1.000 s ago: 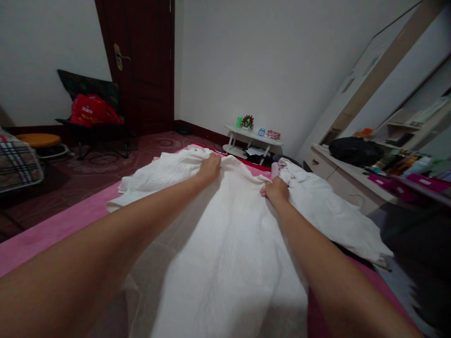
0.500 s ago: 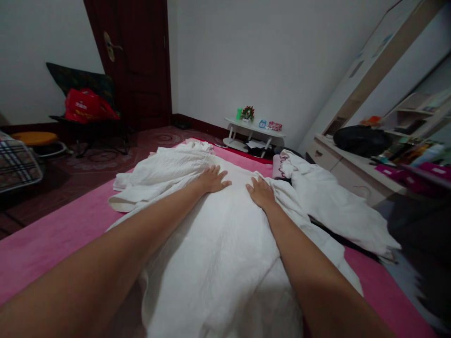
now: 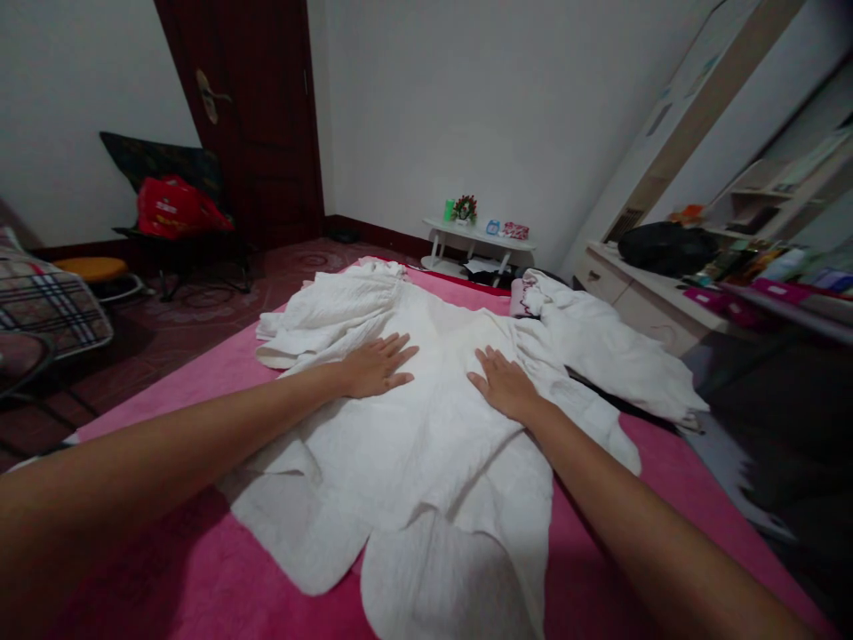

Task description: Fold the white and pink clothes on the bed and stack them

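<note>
Indistinctly lettered red bag (image 3: 179, 210), hands (image 3: 378, 366) (image 3: 505, 384) flat on white garment (image 3: 426, 436)

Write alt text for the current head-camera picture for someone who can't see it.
The person's left hand and right hand lie open on a white garment spread over pink cloth. More white clothing lies to the right; farther off stand a white table and, at left, a chair holding a red bag.
</note>
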Motion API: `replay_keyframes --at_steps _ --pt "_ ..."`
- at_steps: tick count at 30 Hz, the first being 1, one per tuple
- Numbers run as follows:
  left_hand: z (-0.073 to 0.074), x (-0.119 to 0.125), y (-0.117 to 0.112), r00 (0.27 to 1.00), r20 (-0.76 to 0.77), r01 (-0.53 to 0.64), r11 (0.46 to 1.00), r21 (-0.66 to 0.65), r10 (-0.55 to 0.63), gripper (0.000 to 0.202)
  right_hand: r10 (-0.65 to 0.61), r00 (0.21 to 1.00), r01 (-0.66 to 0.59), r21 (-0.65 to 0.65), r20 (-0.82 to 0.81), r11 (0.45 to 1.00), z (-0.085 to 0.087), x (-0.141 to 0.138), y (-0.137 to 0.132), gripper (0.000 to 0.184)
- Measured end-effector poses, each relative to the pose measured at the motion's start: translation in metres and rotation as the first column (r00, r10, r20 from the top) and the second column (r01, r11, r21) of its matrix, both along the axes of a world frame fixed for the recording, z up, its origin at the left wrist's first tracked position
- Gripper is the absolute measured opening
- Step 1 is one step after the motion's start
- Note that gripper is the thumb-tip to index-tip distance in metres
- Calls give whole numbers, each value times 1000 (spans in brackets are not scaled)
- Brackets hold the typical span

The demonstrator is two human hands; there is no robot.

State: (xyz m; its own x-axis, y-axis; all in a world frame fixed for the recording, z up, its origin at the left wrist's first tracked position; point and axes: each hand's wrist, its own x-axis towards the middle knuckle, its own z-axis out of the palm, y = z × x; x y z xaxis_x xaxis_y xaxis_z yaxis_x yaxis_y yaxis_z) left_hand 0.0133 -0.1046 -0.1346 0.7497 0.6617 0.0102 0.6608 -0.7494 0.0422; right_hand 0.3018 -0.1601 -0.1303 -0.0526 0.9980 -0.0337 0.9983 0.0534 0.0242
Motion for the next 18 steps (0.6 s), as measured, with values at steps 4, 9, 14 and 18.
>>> replay_keyframes --at_steps 4,9,14,18 --pt "9 -33 -39 993 30 117 990 -73 -115 67 167 984 -165 36 -57 986 6 0 -62 61" --pt "41 -70 -91 947 223 287 922 -260 -231 54 328 897 -254 262 -297 931 31 -17 -145 31" --pt "66 -93 -130 919 351 329 841 -429 -179 37 412 893 -332 350 -181 876 43 -42 -206 24" --pt "68 -100 -139 951 254 259 899 -354 -174 32 414 900 -347 353 -133 869 29 -41 -216 18"
